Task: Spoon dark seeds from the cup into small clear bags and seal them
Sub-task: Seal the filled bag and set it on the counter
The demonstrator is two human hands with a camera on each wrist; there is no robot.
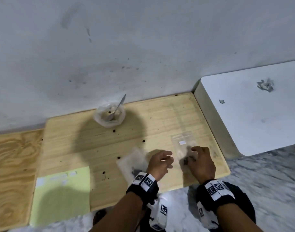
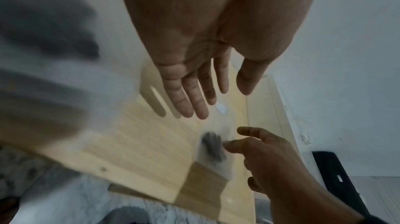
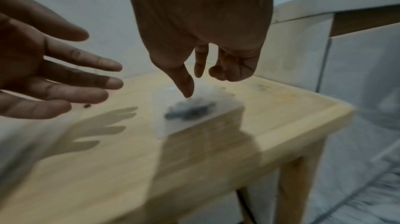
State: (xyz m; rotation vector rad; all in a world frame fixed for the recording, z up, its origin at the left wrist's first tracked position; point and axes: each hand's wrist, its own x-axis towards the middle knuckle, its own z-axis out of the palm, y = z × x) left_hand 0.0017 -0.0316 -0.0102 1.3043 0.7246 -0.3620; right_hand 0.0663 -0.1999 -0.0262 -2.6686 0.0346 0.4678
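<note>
Small clear plastic bag (image 1: pixel 183 148) with a dark seed clump lies flat on the pale wooden table (image 1: pixel 110 148), near its right front corner.
Right hand (image 1: pixel 201 162): index tip on the bag, other fingers loosely curled, gripping nothing. Left hand (image 1: pixel 160 163): fingers straight, spread, empty.

A plain room in a home, by the look of it, rather than a lab or shop; a low pale wooden bench (image 1: pixel 160 118) stands against a scuffed, stained grey wall (image 1: pixel 143 39) on a marbled grey-white floor (image 1: pixel 269 173); a white-topped piece of furniture (image 1: pixel 252 114) (chipped in two spots) sits beside it; a plywood board (image 1: pixel 11 164) and a pale green sheet (image 1: pixel 63 198) lie at the left
</note>
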